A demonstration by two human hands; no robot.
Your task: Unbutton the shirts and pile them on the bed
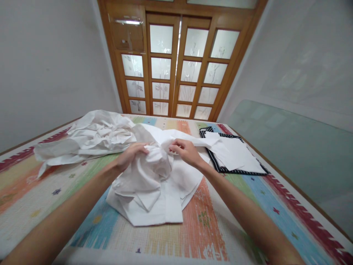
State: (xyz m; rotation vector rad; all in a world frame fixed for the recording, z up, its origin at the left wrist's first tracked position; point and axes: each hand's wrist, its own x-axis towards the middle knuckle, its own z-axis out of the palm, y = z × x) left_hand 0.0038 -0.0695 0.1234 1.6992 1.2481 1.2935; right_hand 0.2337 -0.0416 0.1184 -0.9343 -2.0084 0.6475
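Light is admitted through the glazed door (193, 58). Glare (127, 22) is reflected at its upper left; walls (52, 62) beside it are dimly lit.

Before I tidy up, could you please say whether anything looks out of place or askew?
One end of the white garment seems to stray over the flat stack at right; unlike that stack, the white cloth at left lies crumpled.

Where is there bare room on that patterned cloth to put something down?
The patterned cloth is bare left of the left forearm, nearer than the crumpled white fabric, and right of the right forearm, nearer than the flat stack. The middle is crowded: white garment, left hand, right hand.
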